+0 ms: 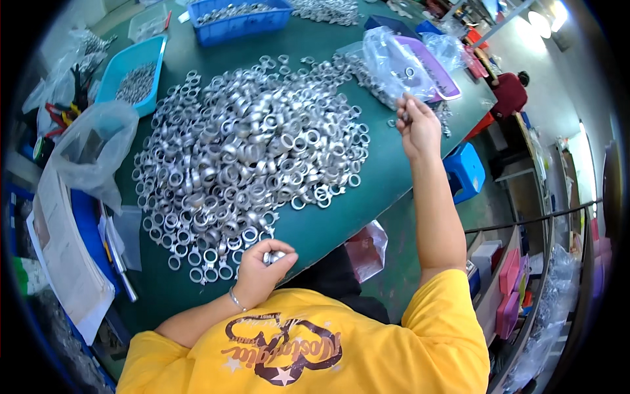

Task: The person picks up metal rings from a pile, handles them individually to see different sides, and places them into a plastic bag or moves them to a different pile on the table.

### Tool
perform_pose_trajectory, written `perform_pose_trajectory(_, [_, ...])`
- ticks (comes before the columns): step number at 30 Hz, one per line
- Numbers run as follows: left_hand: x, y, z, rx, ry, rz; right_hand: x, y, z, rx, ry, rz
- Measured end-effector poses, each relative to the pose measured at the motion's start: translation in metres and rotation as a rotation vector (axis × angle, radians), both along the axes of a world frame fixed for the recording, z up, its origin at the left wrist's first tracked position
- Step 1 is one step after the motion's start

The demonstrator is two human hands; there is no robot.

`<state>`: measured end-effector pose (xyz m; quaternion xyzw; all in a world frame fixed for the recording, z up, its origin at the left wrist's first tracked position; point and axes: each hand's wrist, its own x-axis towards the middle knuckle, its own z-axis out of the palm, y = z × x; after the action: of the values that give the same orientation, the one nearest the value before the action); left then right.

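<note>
A large heap of silver metal ring clamps (pixel 243 141) covers the middle of the green table (pixel 367 217). At its near edge, my left hand (pixel 257 274) is closed around a metal ring clamp (pixel 274 257); whether more than one is in the palm I cannot tell. My right hand (pixel 423 134) reaches to the right side of the table, fingers curled together. Some small metal shows at its fingertips, too small to name. Just beyond that hand lie a clear plastic bag (pixel 392 56) and a purple tray (pixel 447 82), with small metal parts around them.
A turquoise tray (pixel 157 79) of small parts and a blue bin (pixel 243 29) stand at the back. On the left are a plastic bag (pixel 98 148), papers (pixel 62 236) and red-handled pliers (pixel 62 118). A blue stool (pixel 466 172) and a person (pixel 508 95) are at the right.
</note>
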<state>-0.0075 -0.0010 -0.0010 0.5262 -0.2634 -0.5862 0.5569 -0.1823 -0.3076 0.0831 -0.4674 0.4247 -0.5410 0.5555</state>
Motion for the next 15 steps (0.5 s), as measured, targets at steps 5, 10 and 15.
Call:
perform_pose_trajectory(5, [0.005, 0.001, -0.001, 0.011, 0.026, -0.031, 0.021, 0.104, -0.047, -0.057, 0.593, 0.378])
perform_pose_trajectory(10, [0.003, 0.002, -0.002, -0.021, 0.052, -0.046, 0.054, 0.168, -0.08, -0.621, 1.111, 0.204])
perform_pose_trajectory(15, [0.005, 0.002, 0.0, -0.015, 0.089, -0.021, 0.052, 0.175, -0.079, -0.637, 1.011, 0.302])
